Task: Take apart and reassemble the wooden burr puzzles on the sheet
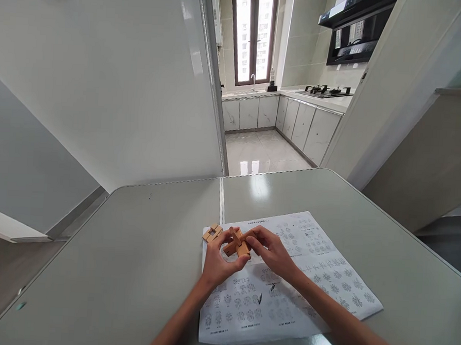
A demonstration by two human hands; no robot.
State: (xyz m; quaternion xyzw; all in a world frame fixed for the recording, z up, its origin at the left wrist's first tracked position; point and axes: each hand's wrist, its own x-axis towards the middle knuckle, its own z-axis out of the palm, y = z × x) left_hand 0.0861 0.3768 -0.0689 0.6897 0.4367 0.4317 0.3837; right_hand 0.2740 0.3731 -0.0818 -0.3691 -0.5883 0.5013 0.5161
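The grey-green surface [144, 255] carries a printed sheet [281, 311], with both hands above it. The left hand [220, 264] grips a wooden block cluster [243, 249] between thumb and fingers; the right hand [271, 248] pinches at its right side. If the left grip loosens while the right pushes, the cluster could come apart, and dropped bits might knock the small wooden pieces [207, 236] at the sheet's far left corner

table [144, 260] fills lower frame; paper sheet [264, 313] on it, lower centre. block assembly [242, 249] over sheet, between left hand [218, 264] and right hand [271, 250]. second block cluster [209, 236] at sheet's upper-left corner. behind table, upper centre: window [254, 37]; to its right, hob [326, 92] below range hood [357, 12].
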